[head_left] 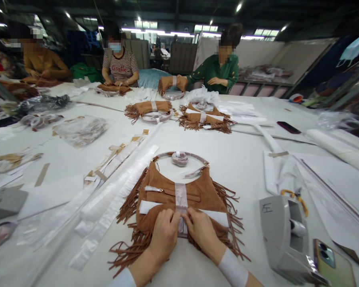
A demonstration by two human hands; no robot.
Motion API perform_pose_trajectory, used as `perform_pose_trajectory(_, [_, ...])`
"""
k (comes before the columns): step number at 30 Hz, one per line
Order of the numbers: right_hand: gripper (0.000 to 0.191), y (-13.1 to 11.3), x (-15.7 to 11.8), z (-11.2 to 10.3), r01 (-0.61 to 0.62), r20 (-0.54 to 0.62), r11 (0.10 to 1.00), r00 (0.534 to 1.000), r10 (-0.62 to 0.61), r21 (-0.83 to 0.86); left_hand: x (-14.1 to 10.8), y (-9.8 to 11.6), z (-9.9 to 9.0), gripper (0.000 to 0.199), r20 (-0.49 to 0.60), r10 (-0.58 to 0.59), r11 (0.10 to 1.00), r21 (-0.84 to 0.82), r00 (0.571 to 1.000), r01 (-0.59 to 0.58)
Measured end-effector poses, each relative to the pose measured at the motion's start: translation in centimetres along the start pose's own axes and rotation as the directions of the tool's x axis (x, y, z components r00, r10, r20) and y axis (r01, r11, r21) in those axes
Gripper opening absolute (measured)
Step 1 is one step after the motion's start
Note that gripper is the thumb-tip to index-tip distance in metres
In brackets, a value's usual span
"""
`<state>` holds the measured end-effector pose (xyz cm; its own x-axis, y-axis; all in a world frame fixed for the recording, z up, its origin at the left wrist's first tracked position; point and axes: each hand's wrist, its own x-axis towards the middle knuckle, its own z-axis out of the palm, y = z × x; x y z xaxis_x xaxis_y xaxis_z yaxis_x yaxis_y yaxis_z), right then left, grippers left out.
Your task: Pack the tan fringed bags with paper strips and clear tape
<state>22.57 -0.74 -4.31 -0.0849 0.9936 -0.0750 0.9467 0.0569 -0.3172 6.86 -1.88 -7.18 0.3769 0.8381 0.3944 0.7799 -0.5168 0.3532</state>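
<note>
A brown suede fringed handbag (164, 187) lies flat on the white table in front of me, its wrapped handle (194, 154) curving away at the top. A pale translucent wrapping strip (181, 195) runs down the bag's middle. My left hand (165, 229) and my right hand (201, 228) meet at the strip's lower part, fingers closed in a pinch on it. White paper (149, 207) sticks out on both sides beneath the strip. Within the handle loop rests a coiled, wrapped strap (180, 158).
Right of the bag stands a grey tape dispenser (279, 235), with a phone (332, 259) beside it. Plastic film sleeves (116, 199) lie on the left. Farther back are more fringed bags (205, 117) and a dark phone (288, 127). Several co-workers (121, 65) work across the table.
</note>
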Motion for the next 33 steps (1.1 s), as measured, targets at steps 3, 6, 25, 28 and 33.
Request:
perform_pose_trajectory(3, [0.016, 0.2, 0.1, 0.2, 0.001, 0.002, 1.000, 1.000, -0.001, 0.029, -1.4, 0.2, -0.4, 0.033, -0.008, 0.181, 0.983, 0.026, 0.983, -0.181])
perform_pose_trajectory(6, [0.016, 0.3, 0.0, 0.4, 0.000, -0.006, 0.998, 1.000, 0.000, 0.057, -3.0, 0.5, -0.4, 0.051, 0.077, 0.310, 0.942, 0.109, 0.948, -0.317])
perform_pose_trajectory(25, [0.032, 0.3, -3.9, 0.8, 0.327, -0.331, 0.942, 0.884, -0.331, -0.069, -4.1, 1.0, 0.2, 0.071, 0.276, 0.117, 0.992, 0.022, 0.954, -0.128])
perform_pose_trajectory(28, [0.042, 0.5, -4.5, 0.7, 0.475, -0.274, 0.839, 0.797, -0.538, -0.266, -4.4, 0.9, 0.5, 0.070, 0.273, 0.112, 0.993, -0.003, 0.956, -0.115])
perform_pose_trajectory(33, [0.051, 0.9, -4.3, 1.2, 0.455, -0.190, 0.814, 0.818, -0.542, -0.361, -4.8, 0.9, 1.6, 0.083, 0.242, 0.055, 0.998, 0.020, 0.969, -0.062])
